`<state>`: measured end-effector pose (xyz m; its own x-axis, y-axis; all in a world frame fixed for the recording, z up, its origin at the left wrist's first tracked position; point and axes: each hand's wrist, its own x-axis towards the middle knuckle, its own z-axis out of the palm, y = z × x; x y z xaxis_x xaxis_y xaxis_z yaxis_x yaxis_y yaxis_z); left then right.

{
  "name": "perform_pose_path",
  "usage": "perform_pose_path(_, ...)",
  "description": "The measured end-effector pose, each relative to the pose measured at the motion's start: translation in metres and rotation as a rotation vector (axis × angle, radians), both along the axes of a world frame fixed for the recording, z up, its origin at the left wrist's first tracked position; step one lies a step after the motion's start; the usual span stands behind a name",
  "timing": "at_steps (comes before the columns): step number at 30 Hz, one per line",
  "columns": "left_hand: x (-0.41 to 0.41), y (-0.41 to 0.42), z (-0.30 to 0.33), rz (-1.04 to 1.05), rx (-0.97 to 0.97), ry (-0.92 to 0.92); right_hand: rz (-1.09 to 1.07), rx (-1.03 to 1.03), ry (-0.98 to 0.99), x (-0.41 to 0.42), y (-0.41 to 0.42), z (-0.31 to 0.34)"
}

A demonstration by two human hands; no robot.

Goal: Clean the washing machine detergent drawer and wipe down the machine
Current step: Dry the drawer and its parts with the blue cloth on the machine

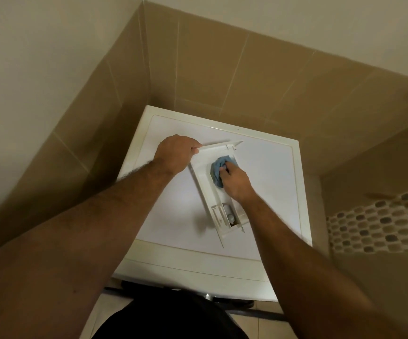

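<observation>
Nearest the camera, the person's dark clothing (171,321) filled the bottom of the view, with pale floor tiles (95,311) showing on either side, and two bare forearms reached up and away over the white washing machine (173,209). The machine's front edge lay just beyond the body, and its flat top stretched back toward the corner of the room. On that top lay the detergent drawer (204,177), pulled free of the machine and resting at a slant, its compartmented rear end with a small round fitting pointing back toward the person and its long front panel lying across the far end. The right hand (234,182) was curled round a bunched blue cloth (218,167), pressing it down inside the drawer's main compartment, toward the far part of the drawer. The left hand (177,152) lay to the left and a little farther off, its fingers curled over the left end of the drawer's front panel, gripping it against the machine top. Behind the machine rose a wall of tan tiles (222,77) that met a second tiled wall at the left, with plain pale wall above. To the right, a band of small mosaic pebble tiles (374,226) ran along a lower wall.
</observation>
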<state>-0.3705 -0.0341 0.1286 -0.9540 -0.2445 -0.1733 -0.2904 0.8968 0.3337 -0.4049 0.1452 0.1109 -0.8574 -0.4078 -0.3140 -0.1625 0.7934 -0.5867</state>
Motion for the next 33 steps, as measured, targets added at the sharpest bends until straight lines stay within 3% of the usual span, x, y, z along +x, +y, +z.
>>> perform_pose_path(7,0.001,0.002,-0.006,0.031,0.013,0.056,0.215,0.270,-0.119,-0.017,0.012,0.012)
perform_pose_path(13,0.003,0.003,-0.007,0.003,0.003,0.101,0.311,0.366,-0.276,0.006,0.037,0.022)
perform_pose_path(18,0.005,0.001,-0.009,-0.009,0.021,0.097,0.379,0.432,-0.293,0.020,0.049,0.025)
perform_pose_path(23,0.006,0.001,-0.005,-0.028,-0.005,0.072,0.496,0.631,-0.158,0.027,0.053,0.025)
perform_pose_path(27,0.006,0.000,-0.005,-0.027,0.000,0.069,0.454,0.613,0.279,0.027,0.067,0.029)
perform_pose_path(29,0.007,0.000,-0.005,-0.025,0.004,0.064,0.559,0.635,0.430,0.032,0.073,0.022)
perform_pose_path(33,0.006,-0.002,-0.006,-0.021,0.027,0.084,0.773,0.630,0.444,0.049,0.084,-0.002)
